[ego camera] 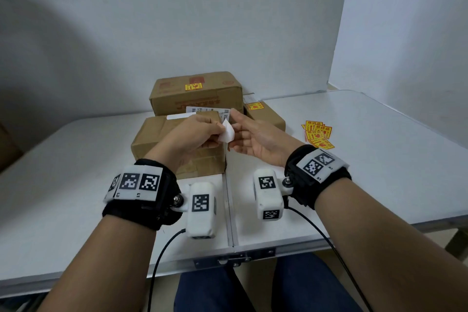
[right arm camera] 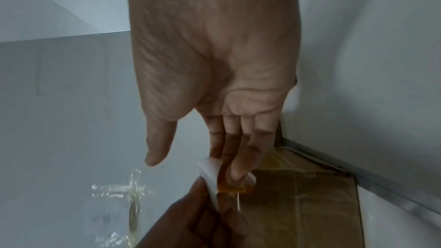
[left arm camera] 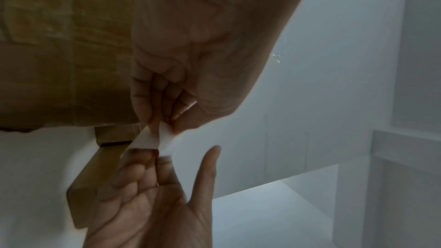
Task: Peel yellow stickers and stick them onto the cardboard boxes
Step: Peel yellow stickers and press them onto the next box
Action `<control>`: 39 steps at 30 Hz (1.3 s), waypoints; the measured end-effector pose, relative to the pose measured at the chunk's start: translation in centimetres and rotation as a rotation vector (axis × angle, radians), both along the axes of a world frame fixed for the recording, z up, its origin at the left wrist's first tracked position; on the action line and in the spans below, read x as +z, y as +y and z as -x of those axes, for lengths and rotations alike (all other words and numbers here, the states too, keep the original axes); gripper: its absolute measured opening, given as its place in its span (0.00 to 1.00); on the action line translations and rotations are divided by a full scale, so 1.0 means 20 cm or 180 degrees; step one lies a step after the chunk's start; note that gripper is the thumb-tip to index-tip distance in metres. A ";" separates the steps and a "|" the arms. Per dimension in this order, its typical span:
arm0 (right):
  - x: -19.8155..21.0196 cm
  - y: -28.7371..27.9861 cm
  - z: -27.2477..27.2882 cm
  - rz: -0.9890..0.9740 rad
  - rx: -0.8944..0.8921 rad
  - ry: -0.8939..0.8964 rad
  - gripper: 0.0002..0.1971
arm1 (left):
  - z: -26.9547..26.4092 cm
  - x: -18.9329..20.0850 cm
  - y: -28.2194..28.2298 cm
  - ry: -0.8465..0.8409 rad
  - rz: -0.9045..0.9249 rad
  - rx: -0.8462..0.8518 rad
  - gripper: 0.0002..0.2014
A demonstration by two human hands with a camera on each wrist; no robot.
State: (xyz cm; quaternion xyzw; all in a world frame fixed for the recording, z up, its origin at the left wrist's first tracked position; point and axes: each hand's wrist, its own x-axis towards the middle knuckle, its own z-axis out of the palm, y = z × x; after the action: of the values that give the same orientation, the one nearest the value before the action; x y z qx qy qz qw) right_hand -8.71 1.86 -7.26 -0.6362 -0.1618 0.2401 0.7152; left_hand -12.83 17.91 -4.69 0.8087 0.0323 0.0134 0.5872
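My left hand [ego camera: 211, 129] pinches a white backing paper [ego camera: 228, 132] between thumb and fingers, above the near cardboard box [ego camera: 157, 139]. In the left wrist view the backing paper [left arm camera: 152, 139] bends away from that pinch. My right hand [ego camera: 241, 132] faces it with straight fingers and the thumb held apart. In the right wrist view a yellow sticker [right arm camera: 236, 188] clings to the right fingertips [right arm camera: 238, 173], half lifted off the backing paper [right arm camera: 208, 171]. The back box [ego camera: 195, 99] and the right box [ego camera: 268, 116] each carry a yellow sticker.
A loose pile of yellow stickers [ego camera: 317, 134] lies on the white folding table [ego camera: 354, 180] to the right of the boxes. White walls stand close behind and to the right. Cables hang from both wrist cameras over the table's front edge.
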 end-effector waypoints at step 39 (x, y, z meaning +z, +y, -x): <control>-0.02 0.03 -0.02 -0.0248 -0.0505 -0.0408 0.06 | 0.00 -0.06 0.02 -0.0001 0.1055 -0.0182 0.07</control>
State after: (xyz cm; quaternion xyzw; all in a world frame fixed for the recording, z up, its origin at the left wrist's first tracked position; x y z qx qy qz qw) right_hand -8.24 2.43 -7.75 -0.6327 -0.1655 0.1350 0.7443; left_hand -12.79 18.40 -5.85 0.7014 0.0110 -0.0087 0.7127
